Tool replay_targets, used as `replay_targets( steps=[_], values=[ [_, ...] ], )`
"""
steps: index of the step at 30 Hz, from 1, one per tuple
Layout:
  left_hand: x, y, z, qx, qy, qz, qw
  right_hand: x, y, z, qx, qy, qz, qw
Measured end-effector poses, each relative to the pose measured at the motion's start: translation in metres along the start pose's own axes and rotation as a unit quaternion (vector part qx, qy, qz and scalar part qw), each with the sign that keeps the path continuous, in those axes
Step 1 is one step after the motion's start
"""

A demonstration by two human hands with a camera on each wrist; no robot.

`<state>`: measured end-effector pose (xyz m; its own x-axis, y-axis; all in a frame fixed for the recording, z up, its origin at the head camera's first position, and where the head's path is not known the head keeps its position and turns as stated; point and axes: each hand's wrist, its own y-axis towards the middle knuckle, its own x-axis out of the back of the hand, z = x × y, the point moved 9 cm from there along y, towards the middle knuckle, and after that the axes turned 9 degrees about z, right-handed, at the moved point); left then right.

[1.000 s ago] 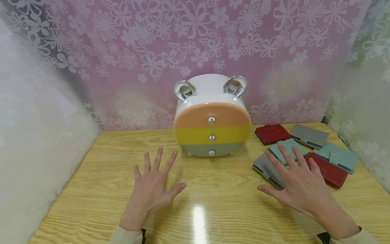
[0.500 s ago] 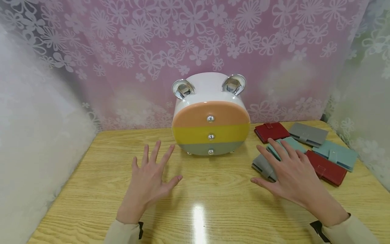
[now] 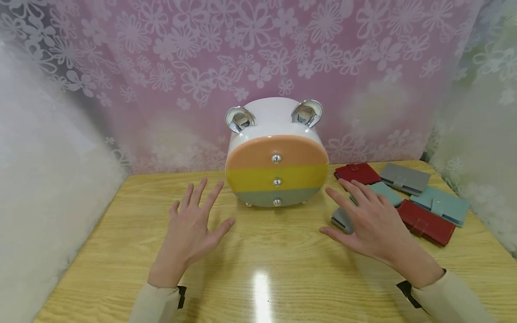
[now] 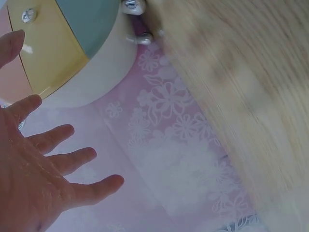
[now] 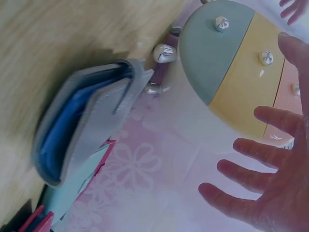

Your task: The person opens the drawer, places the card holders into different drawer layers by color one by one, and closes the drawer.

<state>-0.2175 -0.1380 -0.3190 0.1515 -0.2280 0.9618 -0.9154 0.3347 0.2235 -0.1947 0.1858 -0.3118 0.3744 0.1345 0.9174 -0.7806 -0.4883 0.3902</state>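
Observation:
A rounded chest of drawers (image 3: 278, 177) with orange, yellow and grey-green drawer fronts stands at the back of the table. Silver knobs sit on the drawers, and two silver ears top its white body. My left hand (image 3: 187, 229), fingers spread, hovers in front and to its left, holding nothing. Also spread and holding nothing, my right hand (image 3: 371, 226) is in front and to its right. It overlaps a grey wallet (image 3: 341, 220) and a mint wallet (image 3: 385, 193) in the head view. The right wrist view shows the grey wallet (image 5: 91, 116) edge-on, with blue inside.
Beyond the right hand lie a red wallet (image 3: 357, 172), another grey wallet (image 3: 405, 177), a second mint wallet (image 3: 442, 205) and a longer red wallet (image 3: 428, 222). A pink floral curtain (image 3: 202, 67) hangs behind the wooden table (image 3: 258, 251). White fabric (image 3: 52, 179) borders the left.
Both hands have moved forward and to the left, toward the chest of drawers, fingers still spread. The chest and wallets stay put; the head view shifts slightly.

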Motion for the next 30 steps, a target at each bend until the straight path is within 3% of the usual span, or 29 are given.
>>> replay_targets(
  steps=[4, 7, 11, 17, 22, 30],
  values=[
    [0.003, 0.003, -0.002, -0.008, -0.072, -0.003, 0.9974, 0.006, 0.005, 0.005, 0.028, 0.013, -0.039, 0.999],
    [0.008, 0.006, -0.005, -0.01, -0.142, -0.021, 0.9895, 0.012, 0.008, 0.01, 0.051, 0.034, -0.074, 0.995],
    [0.02, 0.01, -0.006, -0.028, -0.201, -0.091, 0.9749, 0.018, 0.013, 0.016, 0.066, 0.056, -0.106, 0.991],
    [0.036, 0.019, -0.009, -0.074, -0.242, -0.182, 0.9502, 0.024, 0.028, 0.024, 0.08, 0.058, -0.129, 0.987],
    [0.039, 0.03, -0.006, -0.068, -0.298, -0.199, 0.9313, 0.026, 0.038, 0.028, 0.102, 0.059, -0.138, 0.983],
    [0.043, 0.046, -0.007, -0.059, -0.335, -0.214, 0.9158, 0.028, 0.051, 0.038, 0.129, 0.064, -0.15, 0.978]
  ],
)
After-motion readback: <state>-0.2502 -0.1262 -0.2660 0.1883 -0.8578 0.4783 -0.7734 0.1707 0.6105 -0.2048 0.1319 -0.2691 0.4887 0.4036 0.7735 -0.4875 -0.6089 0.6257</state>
